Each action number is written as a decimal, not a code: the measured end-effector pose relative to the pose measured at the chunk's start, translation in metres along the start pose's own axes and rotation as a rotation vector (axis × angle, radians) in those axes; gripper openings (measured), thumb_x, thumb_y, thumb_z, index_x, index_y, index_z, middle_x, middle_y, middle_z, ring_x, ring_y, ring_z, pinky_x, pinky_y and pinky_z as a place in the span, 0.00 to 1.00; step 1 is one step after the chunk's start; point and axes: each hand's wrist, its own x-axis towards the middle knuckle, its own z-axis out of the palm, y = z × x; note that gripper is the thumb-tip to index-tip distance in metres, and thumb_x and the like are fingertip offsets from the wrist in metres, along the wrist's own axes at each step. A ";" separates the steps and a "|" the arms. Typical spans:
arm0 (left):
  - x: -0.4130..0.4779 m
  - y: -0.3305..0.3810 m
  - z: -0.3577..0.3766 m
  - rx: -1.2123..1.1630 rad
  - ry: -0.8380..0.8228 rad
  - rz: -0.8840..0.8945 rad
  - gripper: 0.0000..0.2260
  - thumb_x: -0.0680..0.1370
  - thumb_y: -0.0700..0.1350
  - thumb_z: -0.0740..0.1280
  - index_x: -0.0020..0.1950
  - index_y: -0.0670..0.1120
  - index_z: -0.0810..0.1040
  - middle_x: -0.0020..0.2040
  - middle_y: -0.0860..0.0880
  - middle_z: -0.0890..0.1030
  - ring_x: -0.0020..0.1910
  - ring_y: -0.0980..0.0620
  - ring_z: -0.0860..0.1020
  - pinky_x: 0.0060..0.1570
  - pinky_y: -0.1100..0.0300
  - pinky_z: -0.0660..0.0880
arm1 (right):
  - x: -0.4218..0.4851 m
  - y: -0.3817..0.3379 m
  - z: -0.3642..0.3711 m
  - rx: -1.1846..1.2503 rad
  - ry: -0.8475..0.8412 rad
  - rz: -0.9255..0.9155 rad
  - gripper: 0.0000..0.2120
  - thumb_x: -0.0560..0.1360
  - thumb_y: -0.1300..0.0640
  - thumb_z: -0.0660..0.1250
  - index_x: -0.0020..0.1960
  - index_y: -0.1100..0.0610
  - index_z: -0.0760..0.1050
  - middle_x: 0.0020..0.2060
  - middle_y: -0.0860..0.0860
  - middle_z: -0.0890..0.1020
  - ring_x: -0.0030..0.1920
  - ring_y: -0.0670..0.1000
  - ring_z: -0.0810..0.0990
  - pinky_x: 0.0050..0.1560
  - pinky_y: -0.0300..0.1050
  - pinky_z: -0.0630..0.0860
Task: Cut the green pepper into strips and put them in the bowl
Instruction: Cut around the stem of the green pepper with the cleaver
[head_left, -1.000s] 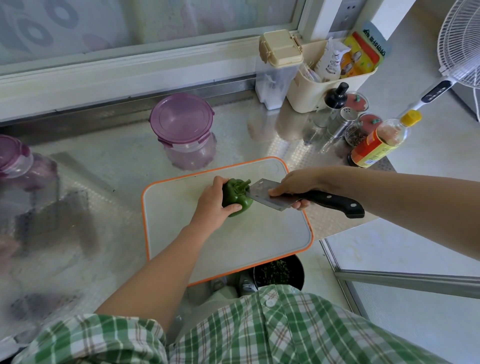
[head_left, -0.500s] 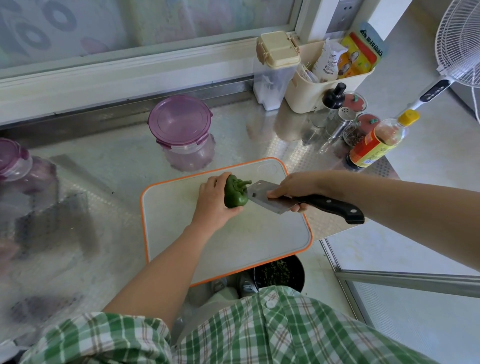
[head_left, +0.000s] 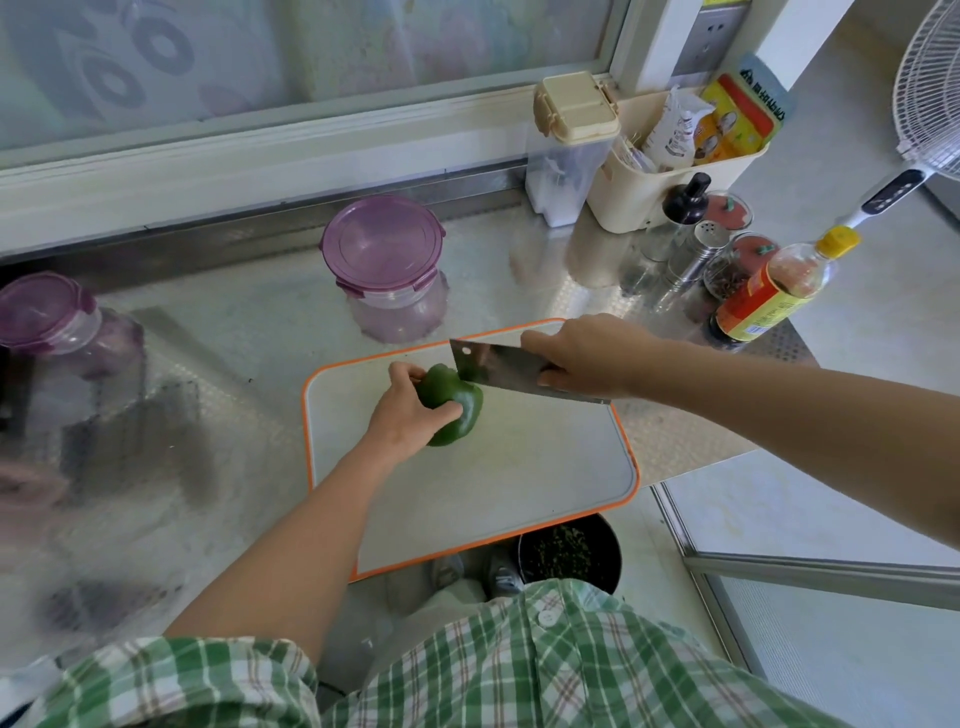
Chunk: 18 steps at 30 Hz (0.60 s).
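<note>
A whole green pepper (head_left: 457, 410) lies on the white cutting board (head_left: 509, 478) with the orange rim. My left hand (head_left: 408, 413) grips the pepper from its left side, fingers curled round it. In my right hand (head_left: 582, 358) is a cleaver (head_left: 498, 366), held at the top of the blade; its handle is hidden under the hand. The blade stands upright behind the pepper, its edge meeting the pepper's far right end. No bowl for the strips shows on the counter.
Two purple-lidded containers (head_left: 387, 265) (head_left: 57, 322) stand behind and left of the board. Back right are a cream caddy (head_left: 670, 176), shakers (head_left: 696, 249) and a sauce bottle (head_left: 774, 291). A dark bin (head_left: 569, 553) sits on the floor below the board's front edge.
The cleaver has turned from lying flat at the pepper's right to standing upright against its far end. My left hand has turned the pepper, so its stem no longer shows.
</note>
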 end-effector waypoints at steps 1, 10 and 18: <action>-0.001 -0.002 0.001 0.026 -0.009 0.013 0.25 0.72 0.48 0.73 0.60 0.46 0.63 0.54 0.48 0.73 0.51 0.46 0.75 0.52 0.53 0.74 | 0.001 -0.001 0.002 -0.049 0.001 -0.023 0.15 0.80 0.50 0.57 0.64 0.55 0.65 0.45 0.59 0.79 0.45 0.62 0.78 0.37 0.47 0.63; -0.008 -0.010 0.011 0.074 0.016 0.130 0.33 0.68 0.54 0.71 0.65 0.38 0.65 0.60 0.42 0.71 0.60 0.44 0.71 0.60 0.50 0.71 | -0.003 -0.011 0.017 -0.063 -0.009 -0.030 0.16 0.80 0.52 0.55 0.66 0.56 0.64 0.42 0.60 0.78 0.42 0.61 0.78 0.35 0.47 0.62; -0.005 -0.014 0.018 0.112 0.110 0.187 0.35 0.65 0.52 0.80 0.62 0.39 0.67 0.56 0.42 0.76 0.55 0.41 0.74 0.53 0.50 0.73 | 0.007 -0.024 0.018 -0.001 -0.039 0.043 0.16 0.80 0.54 0.58 0.65 0.58 0.63 0.46 0.60 0.78 0.43 0.60 0.75 0.37 0.48 0.63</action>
